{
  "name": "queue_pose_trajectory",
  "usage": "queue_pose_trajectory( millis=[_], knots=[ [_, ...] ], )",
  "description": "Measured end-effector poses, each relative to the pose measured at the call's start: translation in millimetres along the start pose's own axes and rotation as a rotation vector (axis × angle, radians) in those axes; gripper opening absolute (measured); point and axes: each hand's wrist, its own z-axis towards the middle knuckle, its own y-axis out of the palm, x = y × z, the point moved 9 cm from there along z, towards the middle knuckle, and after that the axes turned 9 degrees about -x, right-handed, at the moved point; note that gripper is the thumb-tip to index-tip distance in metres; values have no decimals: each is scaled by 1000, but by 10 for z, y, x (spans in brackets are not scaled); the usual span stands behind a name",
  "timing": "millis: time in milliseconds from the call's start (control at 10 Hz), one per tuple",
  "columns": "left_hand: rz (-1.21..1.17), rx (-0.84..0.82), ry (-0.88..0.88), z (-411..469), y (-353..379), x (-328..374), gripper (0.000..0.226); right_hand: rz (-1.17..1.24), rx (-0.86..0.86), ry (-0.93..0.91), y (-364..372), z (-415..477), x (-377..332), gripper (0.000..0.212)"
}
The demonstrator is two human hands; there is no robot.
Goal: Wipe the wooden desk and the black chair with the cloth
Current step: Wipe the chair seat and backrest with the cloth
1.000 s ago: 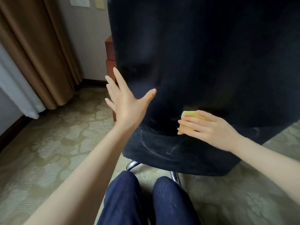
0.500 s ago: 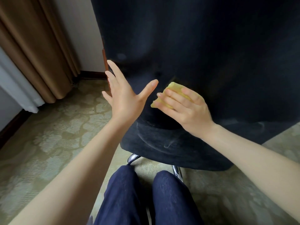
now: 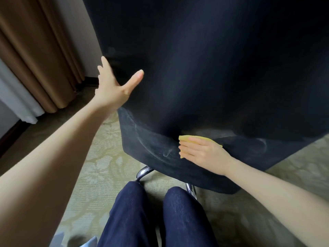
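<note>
The black fabric-covered chair (image 3: 213, 68) fills most of the view, standing on a pale green patterned carpet (image 3: 99, 166) near brown pleated curtains (image 3: 35, 59). The left hand (image 3: 114, 90) rests open, fingers spread, against the left edge of the chair's back. The right hand (image 3: 204, 152), fingers straight, presses a small folded yellow cloth (image 3: 199, 139) flat on the chair's lower part.

The pale patterned carpet (image 3: 99, 157) carries the black chair (image 3: 213, 86) on chrome legs (image 3: 144, 172).
</note>
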Motion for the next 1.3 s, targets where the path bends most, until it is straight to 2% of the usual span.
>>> queue_pose_trajectory(
  millis=[100, 300, 400, 500, 700, 800, 900, 1000, 1100, 1200, 1300],
  knots=[
    [1, 34, 23, -135, 138, 71, 113, 2, 95, 57, -181, -195, 173, 19],
    [-47, 30, 47, -399, 605, 150, 126, -79, 195, 120, -658, -433, 513, 23],
    [-56, -37, 49, -430, 810, 183, 126, -142, 264, 157, -909, -399, 711, 23],
    [-37, -66, 33, -368, 865, 175, 114, -203, 360, 193, -1092, -301, 811, 26],
    [-26, -94, 32, -244, 807, 91, 104, -169, 471, 341, -995, -20, 763, 26],
    [-9, -74, 28, -182, 752, 66, 103, -359, 450, 332, -709, 167, 483, 21],
    [-10, -93, -6, -89, 650, 0, 100, 115, 449, 405, -442, 137, 455, 28],
    [-90, -128, -43, -47, 521, -86, 98, 1356, 531, 548, 71, -94, 403, 37],
    [-72, -135, -29, -154, 525, -63, 102, 429, 207, 373, 21, -135, 13, 35],
    [-33, -144, 23, -372, 715, 69, 108, 324, -59, 319, 232, -378, -120, 23],
    [-48, -127, 37, -587, 956, 179, 113, 330, 58, 343, 28, -694, 46, 42]
  ],
)
